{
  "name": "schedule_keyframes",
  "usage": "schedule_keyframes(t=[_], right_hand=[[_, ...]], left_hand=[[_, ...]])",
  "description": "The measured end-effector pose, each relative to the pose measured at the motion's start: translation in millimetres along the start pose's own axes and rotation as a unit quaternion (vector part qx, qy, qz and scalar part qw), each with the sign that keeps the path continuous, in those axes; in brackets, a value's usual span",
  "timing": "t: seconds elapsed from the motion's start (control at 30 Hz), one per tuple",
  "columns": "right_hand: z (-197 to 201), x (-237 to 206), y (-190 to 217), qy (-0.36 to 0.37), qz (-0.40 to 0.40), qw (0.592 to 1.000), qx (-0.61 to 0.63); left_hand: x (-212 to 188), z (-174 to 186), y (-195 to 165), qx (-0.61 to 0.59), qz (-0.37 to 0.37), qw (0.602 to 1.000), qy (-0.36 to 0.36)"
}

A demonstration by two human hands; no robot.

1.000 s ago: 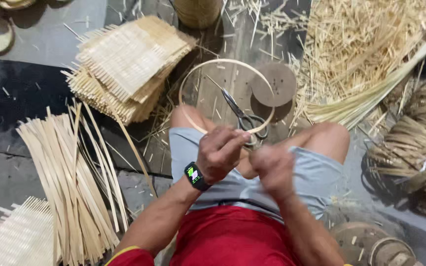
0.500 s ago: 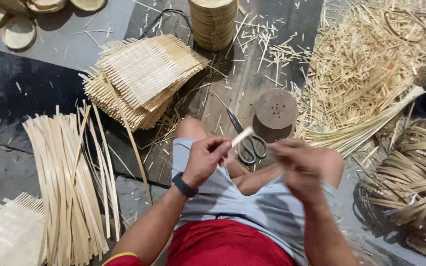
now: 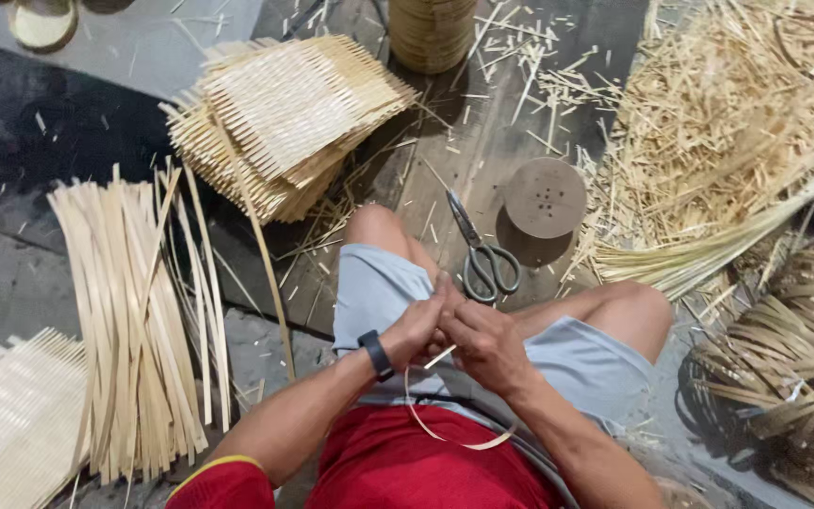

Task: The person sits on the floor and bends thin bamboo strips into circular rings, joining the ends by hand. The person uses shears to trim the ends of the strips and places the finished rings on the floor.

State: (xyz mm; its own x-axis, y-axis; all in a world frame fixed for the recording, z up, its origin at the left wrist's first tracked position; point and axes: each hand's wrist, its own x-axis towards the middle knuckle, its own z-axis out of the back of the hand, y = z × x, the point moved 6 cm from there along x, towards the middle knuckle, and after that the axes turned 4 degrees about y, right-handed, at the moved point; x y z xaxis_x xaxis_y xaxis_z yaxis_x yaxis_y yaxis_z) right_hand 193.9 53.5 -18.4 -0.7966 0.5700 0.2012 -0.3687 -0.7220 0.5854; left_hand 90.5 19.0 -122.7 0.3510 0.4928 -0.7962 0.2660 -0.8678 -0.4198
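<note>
— where are the scissors (image 3: 484,259)?
— on the floor (image 3: 105,57) just beyond the knees, with the round wooden disc (image 3: 545,197) right of them.
— and the woven mats (image 3: 284,113)?
— stacked further out to the left; the bundle of flat strips (image 3: 134,320) lies nearer, left of the leg.
— the right side?
— a heap of splints (image 3: 746,123), with coiled hoops (image 3: 793,358) nearer.
</note>
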Motion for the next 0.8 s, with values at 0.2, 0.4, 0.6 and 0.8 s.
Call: schedule_keyframes(t=[0.2, 0.4, 0.6, 0.8], right_hand=[[-1, 12, -13, 0.009, -0.001, 0.997, 0.075], [33, 59, -105, 0.104, -0.255, 0.955, 0.114], [120, 111, -172, -0.267, -0.302, 0.736, 0.544], [45, 95, -117, -0.086, -0.310, 0.807, 0.495]], left_hand=[[-5, 6, -2, -0.069, -0.047, 0.996, -0.013], [-112, 132, -61, 0.317, -0.361, 0.654, -0.584], [-137, 216, -29, 0.099, -0.228, 0.792, -0.557], [-165, 168, -27, 0.181, -0.363, 0.709, -0.576]])
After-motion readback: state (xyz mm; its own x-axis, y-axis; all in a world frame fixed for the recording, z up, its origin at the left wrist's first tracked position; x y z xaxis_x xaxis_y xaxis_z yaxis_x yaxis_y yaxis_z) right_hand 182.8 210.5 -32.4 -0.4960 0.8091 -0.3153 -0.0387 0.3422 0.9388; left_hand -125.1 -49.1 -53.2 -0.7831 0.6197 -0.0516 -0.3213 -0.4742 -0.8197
